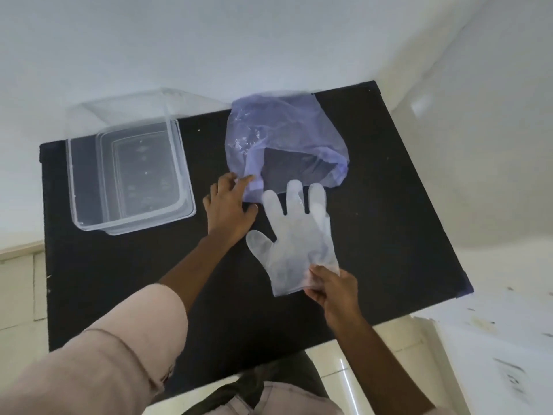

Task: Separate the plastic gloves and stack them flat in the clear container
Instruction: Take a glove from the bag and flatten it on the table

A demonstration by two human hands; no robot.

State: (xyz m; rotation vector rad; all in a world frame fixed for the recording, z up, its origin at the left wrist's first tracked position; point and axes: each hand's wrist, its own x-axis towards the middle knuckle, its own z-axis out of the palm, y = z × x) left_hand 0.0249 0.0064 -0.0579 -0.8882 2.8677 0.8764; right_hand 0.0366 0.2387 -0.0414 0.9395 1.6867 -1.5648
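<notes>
Your right hand [329, 290] pinches the cuff of one plastic glove [294, 235], spread flat on the counter [389, 205]. Your left hand [230, 208], fingers [245, 179] closed on the purple bag [284, 136] (apparently steadying it), sits at nine o'clock of the glove. The clear container [71, 181] stands well apart at ten o'clock.

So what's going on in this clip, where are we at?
A person at a black table is sorting thin plastic gloves. The right hand pinches the cuff of one translucent glove, which is spread out flat with its fingers pointing toward a bluish plastic bag. The left hand holds the near edge of that bag. The clear container sits on the table's left side; I cannot tell whether any gloves are in it yet.
</notes>
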